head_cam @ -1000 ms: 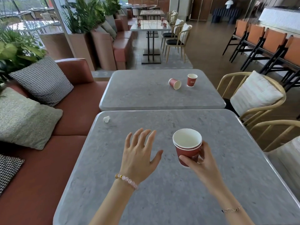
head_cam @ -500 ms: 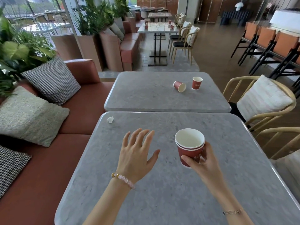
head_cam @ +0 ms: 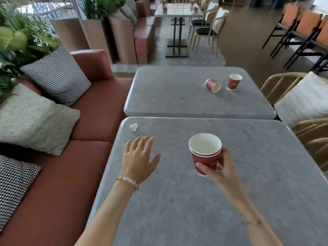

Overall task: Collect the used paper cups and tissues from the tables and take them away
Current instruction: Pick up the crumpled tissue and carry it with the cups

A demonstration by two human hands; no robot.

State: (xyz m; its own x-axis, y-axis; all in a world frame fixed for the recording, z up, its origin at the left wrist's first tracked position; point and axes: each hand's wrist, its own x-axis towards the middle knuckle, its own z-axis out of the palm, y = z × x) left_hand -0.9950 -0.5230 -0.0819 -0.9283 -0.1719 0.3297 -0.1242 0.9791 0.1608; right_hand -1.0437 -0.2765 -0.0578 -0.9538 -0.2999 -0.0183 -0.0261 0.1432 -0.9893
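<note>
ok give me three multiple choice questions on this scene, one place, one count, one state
1. Where is the tissue? A) near table, far left corner B) a chair C) the sofa
2. How many cups are on the far table? A) one B) two C) four
3. What is the left hand doing? A) gripping a cup B) pinching the tissue C) open, holding nothing
1 A, it lies ahead of the left hand. 2 B, a tipped cup beside an upright cup. 3 C, fingers spread; the right hand holds the stacked cups.
</note>
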